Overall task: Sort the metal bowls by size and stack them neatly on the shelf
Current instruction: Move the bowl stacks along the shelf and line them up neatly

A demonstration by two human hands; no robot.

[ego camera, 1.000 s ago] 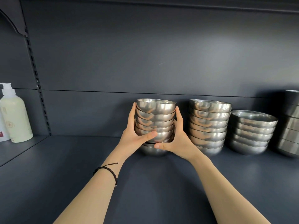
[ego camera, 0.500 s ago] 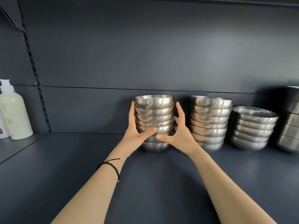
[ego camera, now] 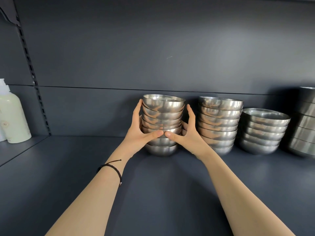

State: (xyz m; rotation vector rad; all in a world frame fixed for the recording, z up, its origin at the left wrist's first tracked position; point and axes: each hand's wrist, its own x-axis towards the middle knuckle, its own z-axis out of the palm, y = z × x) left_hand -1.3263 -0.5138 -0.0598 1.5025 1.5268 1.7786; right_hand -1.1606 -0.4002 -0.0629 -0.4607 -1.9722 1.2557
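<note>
Two grips, left grip [ego camera: 141, 132] and right grip [ego camera: 188, 134], clasp the leftmost bowl stack [ego camera: 163, 106] between them on the shelf [ego camera: 162, 193].

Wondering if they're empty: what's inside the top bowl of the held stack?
Of the top bowl, only the shiny far inner wall shows, bare. Its floor is hidden behind the near rim, so contents cannot be told.

a pale green bottle [ego camera: 14, 120] stands upright at the far left, a whiter one [ego camera: 1, 132] just beside it, cut off by the edge. near them a slotted rail [ego camera: 32, 72] climbs the dark back wall [ego camera: 153, 48].
</note>
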